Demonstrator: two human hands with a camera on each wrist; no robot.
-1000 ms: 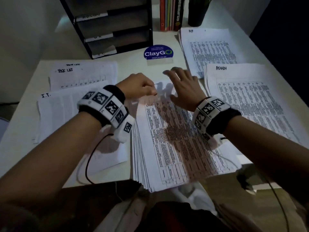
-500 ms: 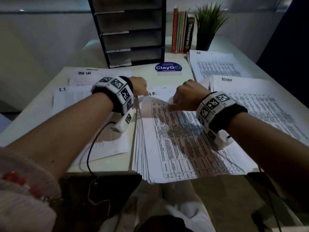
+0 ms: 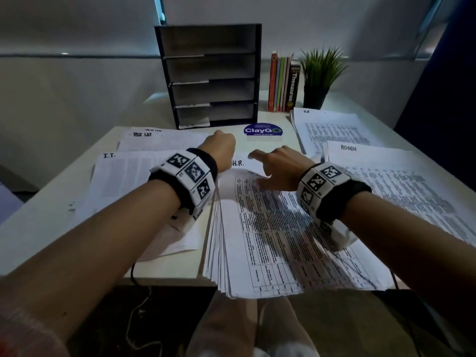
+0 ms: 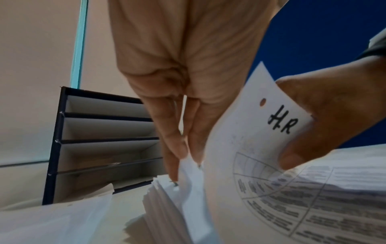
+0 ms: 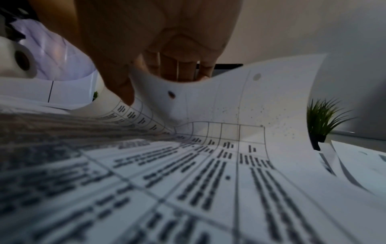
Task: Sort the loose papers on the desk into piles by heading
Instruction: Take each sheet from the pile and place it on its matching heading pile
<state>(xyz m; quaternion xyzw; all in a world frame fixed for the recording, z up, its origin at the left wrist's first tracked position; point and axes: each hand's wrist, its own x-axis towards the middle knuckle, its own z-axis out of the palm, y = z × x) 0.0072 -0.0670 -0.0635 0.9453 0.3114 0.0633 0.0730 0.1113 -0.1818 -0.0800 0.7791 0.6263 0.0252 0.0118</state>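
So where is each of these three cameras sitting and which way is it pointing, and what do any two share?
Head: worn above, looking forward and down over the white desk; both forearms, left hand, right hand.
Left wrist: under the left hand, facing the black paper-tray rack.
Right wrist: under the right hand, facing the green potted plant.
Shared: both wrist views show the lifted white sheet headed HR, pinched by the right hand.

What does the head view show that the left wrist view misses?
Head only: the sorted piles, I.T. pile, ADMIN pile, and the books. Left wrist only: the lifted sheet marked HR, pinched at its corner by the right hand, with the left hand at the stack's corner. Both: the black paper tray and the central stack.
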